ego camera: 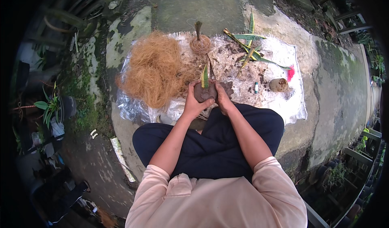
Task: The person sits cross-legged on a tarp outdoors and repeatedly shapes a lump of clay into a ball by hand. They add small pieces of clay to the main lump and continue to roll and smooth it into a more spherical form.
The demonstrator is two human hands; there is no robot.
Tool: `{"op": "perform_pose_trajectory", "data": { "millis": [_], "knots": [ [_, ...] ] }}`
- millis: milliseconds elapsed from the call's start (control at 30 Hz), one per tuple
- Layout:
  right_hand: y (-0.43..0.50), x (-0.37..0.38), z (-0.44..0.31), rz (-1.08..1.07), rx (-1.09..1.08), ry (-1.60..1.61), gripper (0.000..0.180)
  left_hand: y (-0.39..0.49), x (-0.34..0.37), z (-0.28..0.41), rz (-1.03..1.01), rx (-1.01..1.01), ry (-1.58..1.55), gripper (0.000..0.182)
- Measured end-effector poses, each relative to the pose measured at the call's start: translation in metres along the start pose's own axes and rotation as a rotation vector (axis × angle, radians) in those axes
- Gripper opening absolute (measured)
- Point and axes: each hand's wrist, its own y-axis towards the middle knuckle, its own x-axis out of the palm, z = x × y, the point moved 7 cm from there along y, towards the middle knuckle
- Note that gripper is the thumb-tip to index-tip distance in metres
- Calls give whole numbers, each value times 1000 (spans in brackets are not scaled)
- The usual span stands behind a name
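Observation:
Between my two hands is a lump of dark wet soil [205,93]. A short piece of snake plant leaf [204,76], green with yellow edges, stands upright out of it. My left hand [194,99] cups the lump's left and near side, thumb across the front. My right hand [223,98] presses its right side. More dark soil [228,88] shows just beyond my right fingers. A heap of brown coconut fibre [155,68] lies to the left. Farther off sits a fibre ball [200,44] wound with thread, a stem piece standing in its top.
A soil-strewn woven sack [291,103] lies under everything on the concrete. Cut snake plant leaves [250,50] lie at its far right. Nearer are a small green-and-white tube [256,87], a roundish brown container [278,85] and a pink scrap [290,73]. Potted plants [50,106] stand far left.

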Motion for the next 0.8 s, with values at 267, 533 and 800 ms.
{"op": "perform_pose_trajectory", "data": {
  "millis": [267, 533, 800],
  "knots": [
    [6, -5, 4, 16, -50, -120, 46, 0, -5, -5, 45, 53, 104, 52],
    [29, -28, 29, -18, -92, -224, 44, 0, -3, -9, 55, 118, 282, 55],
    [24, -12, 17, 7, -160, -393, 41, 3, -5, -11, 104, 12, 161, 63]
  ]
}}
